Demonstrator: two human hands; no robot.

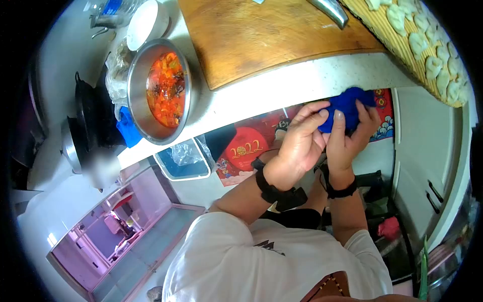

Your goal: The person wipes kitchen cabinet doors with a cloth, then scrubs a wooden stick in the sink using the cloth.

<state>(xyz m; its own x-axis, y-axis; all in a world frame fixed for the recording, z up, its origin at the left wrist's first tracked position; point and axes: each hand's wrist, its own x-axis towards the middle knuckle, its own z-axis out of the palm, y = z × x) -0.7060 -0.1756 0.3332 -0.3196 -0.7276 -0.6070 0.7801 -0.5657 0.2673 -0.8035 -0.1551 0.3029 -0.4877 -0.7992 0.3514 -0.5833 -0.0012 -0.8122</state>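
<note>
A dark blue bunched cloth [344, 111] is held between my two hands, just off the front edge of the counter. My left hand [304, 138] grips its near-left side, thumb laid against the fabric. On the right, my right hand [352, 126] has its fingers pressed into the cloth from below and from the side. The fingertips of both hands almost meet at the middle of the bundle. Folds of the fabric hide part of the fingers.
A steel bowl [135, 93] of red, oily food stands on the counter [226, 106], beside a white bowl [147, 25]. A wooden cutting board [271, 40] carries a metal-handled tool [329, 11]. Dumplings [433, 66] lie on a woven tray [375, 22]. Below is a lined bin [183, 176].
</note>
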